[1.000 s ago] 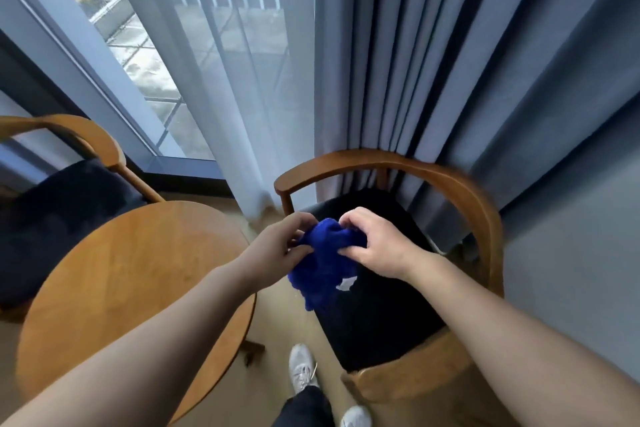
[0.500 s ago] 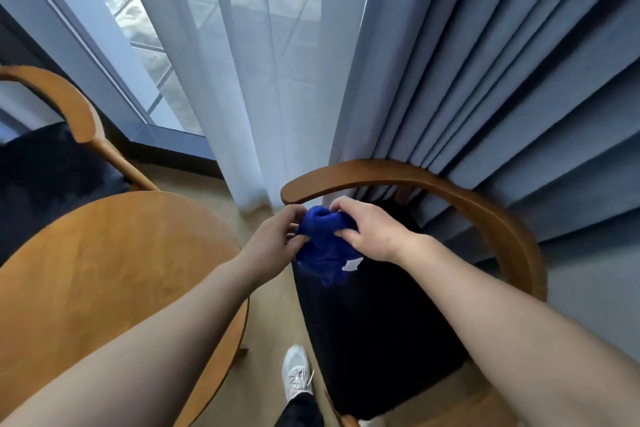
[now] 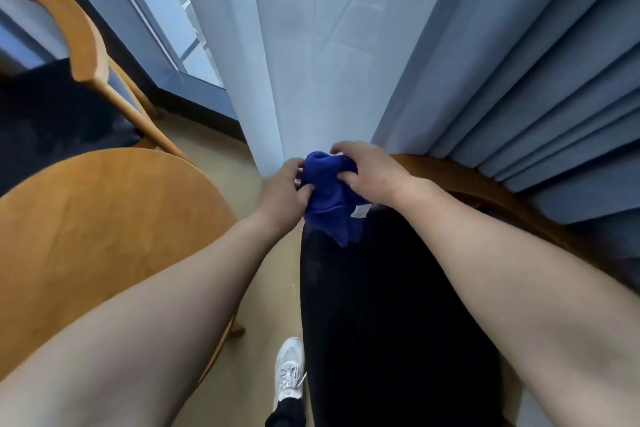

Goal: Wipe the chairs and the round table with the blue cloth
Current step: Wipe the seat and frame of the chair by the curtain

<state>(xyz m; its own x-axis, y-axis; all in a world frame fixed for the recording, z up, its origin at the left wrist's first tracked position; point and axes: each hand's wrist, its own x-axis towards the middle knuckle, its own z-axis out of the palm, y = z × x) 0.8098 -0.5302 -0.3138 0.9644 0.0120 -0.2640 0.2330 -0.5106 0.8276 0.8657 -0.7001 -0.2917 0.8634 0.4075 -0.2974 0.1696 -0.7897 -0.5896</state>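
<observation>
Both hands have carried the cloth [image 3: 330,198] up to the left end of the chair [image 3: 485,191] backrest. The left hand [image 3: 284,189] curls its fingers into the cloth's left side; the right hand [image 3: 372,173] grips it from above. It hangs bunched over the seat's back edge. The table [image 3: 104,218] stands left, a second chair [image 3: 79,38] beyond its far edge.

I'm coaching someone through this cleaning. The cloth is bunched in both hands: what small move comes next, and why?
Probably press the blue cloth onto the chair's curved wooden rail and start wiping along it. The left hand and right hand both grip the cloth bunched, right at that rail.
</observation>
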